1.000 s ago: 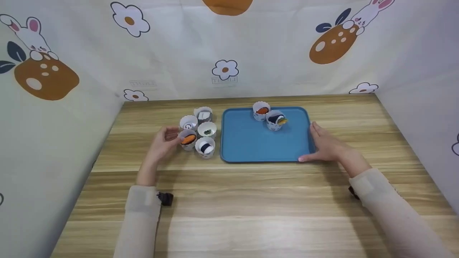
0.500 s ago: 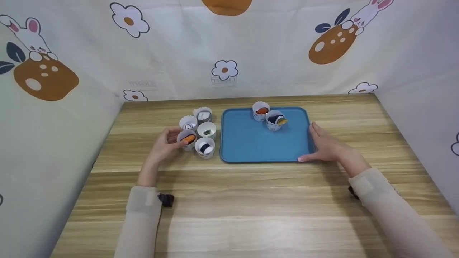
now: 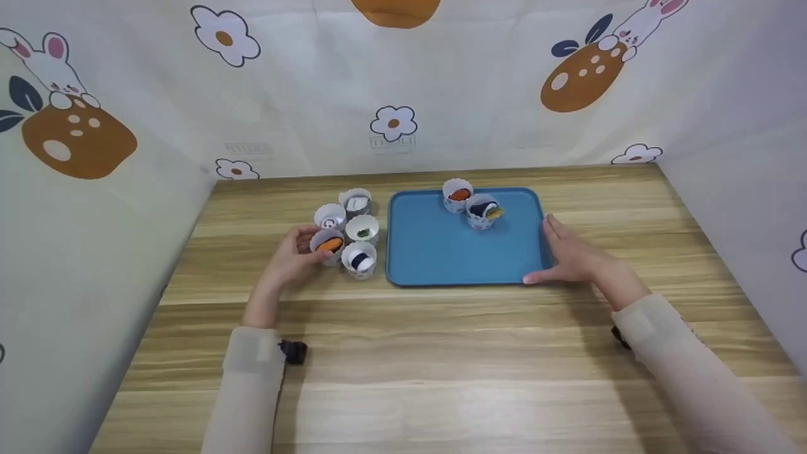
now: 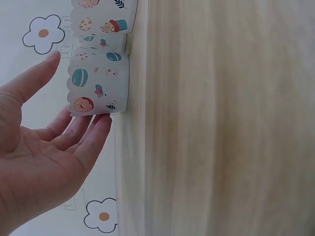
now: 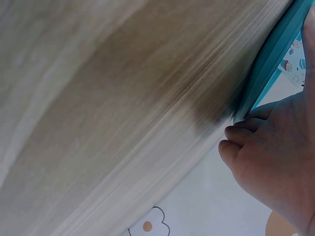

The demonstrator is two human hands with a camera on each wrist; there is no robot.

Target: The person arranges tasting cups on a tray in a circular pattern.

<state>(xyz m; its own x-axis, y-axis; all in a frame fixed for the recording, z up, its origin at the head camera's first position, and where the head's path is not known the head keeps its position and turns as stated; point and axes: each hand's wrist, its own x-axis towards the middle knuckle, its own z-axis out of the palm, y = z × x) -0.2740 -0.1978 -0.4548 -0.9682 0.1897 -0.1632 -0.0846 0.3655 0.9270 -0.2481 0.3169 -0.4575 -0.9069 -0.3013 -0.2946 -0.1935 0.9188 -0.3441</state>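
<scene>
My left hand (image 3: 293, 257) is at a paper cup (image 3: 320, 251) with an orange and dark sushi-like piece (image 3: 330, 245) inside. In the left wrist view, the fingertips (image 4: 106, 120) touch the side of the printed cup, while the thumb (image 4: 42, 73) is extended above its scalloped rim, apart from the wall. My right hand (image 3: 570, 253) rests against the right edge of a blue tray (image 3: 463, 265), thumb at the near corner, fingers along the side. Two paper cups stand at the tray's back, one with a red-orange piece (image 3: 459, 195), the other with a dark piece (image 3: 482, 209).
Several more paper cups cluster beside the left hand: one with white pieces (image 3: 357, 203), one with a swirl piece (image 3: 329, 222), one with green bits (image 3: 363, 232), one with a dark-banded white piece (image 3: 361, 261). A patterned cloth (image 3: 302, 88) hangs behind the wooden table (image 3: 441, 353).
The left hand has shifted slightly right, its thumb now overlapping the cup with the orange piece in the head view. The right hand and tray have stayed put.
</scene>
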